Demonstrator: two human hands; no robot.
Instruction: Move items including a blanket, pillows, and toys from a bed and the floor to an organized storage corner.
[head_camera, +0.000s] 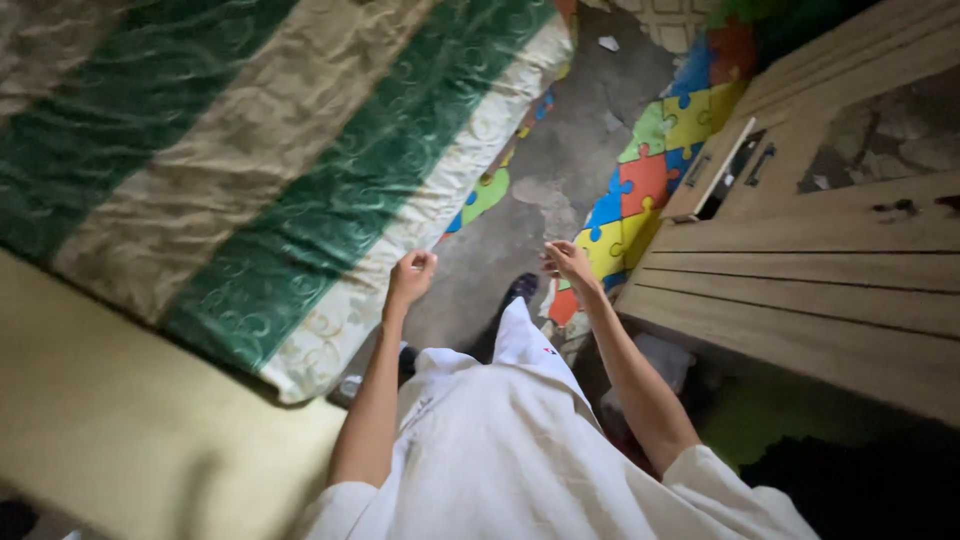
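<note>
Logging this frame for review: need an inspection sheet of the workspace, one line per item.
Surface: bare grey floor, patchy and worn, between bed and cabinet.
Job's things: nothing held; left hand nearest the mattress, striped green and beige, lying on a yellow base.
Clutter: colourful puzzle mats along the floor; small scraps near the top; dark shoe below the hands.
Grippers: left hand closed in a loose fist, empty; right hand fingers partly curled, empty, in the air.
Cables: nothing seen.
Surroundings: wooden cabinet at right, one drawer partly open; dim light; person wears a white garment.
</note>
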